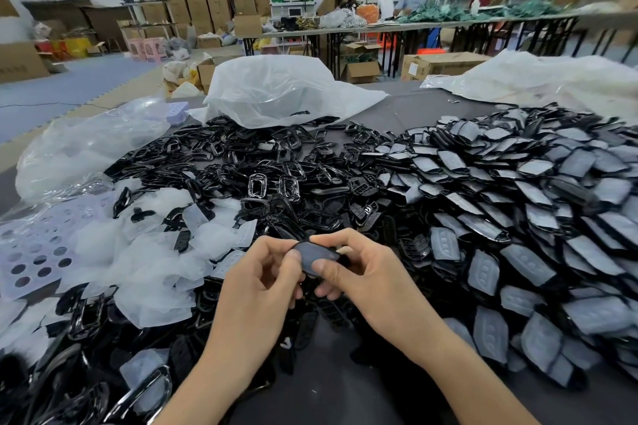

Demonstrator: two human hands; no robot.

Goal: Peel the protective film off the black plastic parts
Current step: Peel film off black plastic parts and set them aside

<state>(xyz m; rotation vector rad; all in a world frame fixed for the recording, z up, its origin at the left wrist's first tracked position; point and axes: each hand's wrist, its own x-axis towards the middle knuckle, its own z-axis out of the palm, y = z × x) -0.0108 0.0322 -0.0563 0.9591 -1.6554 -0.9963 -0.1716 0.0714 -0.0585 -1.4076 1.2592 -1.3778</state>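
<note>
both hands hold one black plastic part (319, 255) above the middle of the table's (345, 386) near edge. the left hand (266, 272) pinches the part's left end between thumb and forefinger. the right hand (355, 272) clamps it, thumb on the face, fingers curled beneath. its greyish face seems still filmed. film-covered parts (518, 217) heap toward the right edge, bare parts (262, 176) at the centre, peeled film (148, 252) toward the left edge.

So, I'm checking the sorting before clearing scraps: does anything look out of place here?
Yes: a few black plastic parts lie among the heap of peeled translucent film scraps on the left, where they might get swept away as waste.
</note>
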